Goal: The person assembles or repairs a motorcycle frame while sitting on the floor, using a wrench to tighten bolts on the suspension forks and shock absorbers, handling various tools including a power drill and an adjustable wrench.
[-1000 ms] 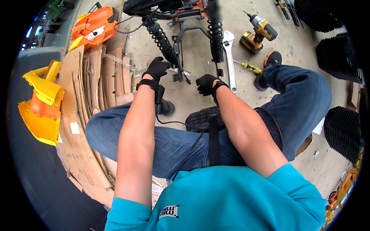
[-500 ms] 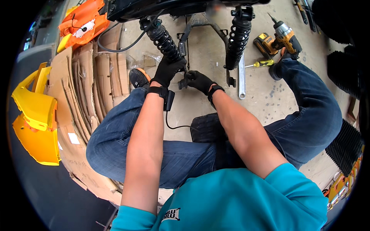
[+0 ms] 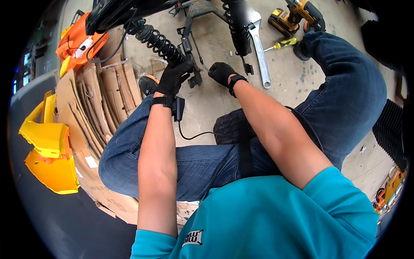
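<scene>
My left hand (image 3: 174, 77), in a black glove, is closed round the lower end of the left coil-spring shock absorber (image 3: 159, 43) on a black vehicle frame (image 3: 192, 21). My right hand (image 3: 220, 73), also gloved, is closed beside a thin cable with a small spring (image 3: 204, 67); what it grips is hidden. The right shock absorber (image 3: 239, 39) hangs above and right of my right hand. A large adjustable wrench (image 3: 261, 60) lies on the floor to the right, with a yellow screwdriver (image 3: 285, 42) and a yellow-black cordless drill (image 3: 310, 13) beyond it.
Stacked cardboard sheets (image 3: 90, 103) lie to my left, with yellow plastic panels (image 3: 47, 164) and an orange panel (image 3: 84, 45) on or beside them. My bent legs (image 3: 345, 95) frame the work. Black ribbed parts (image 3: 388, 129) stand along the right edge.
My left hand has moved onto the left shock's lower end and stays there. My right hand moved in beside the left, then drew slightly up and back from it. The view has shifted.
</scene>
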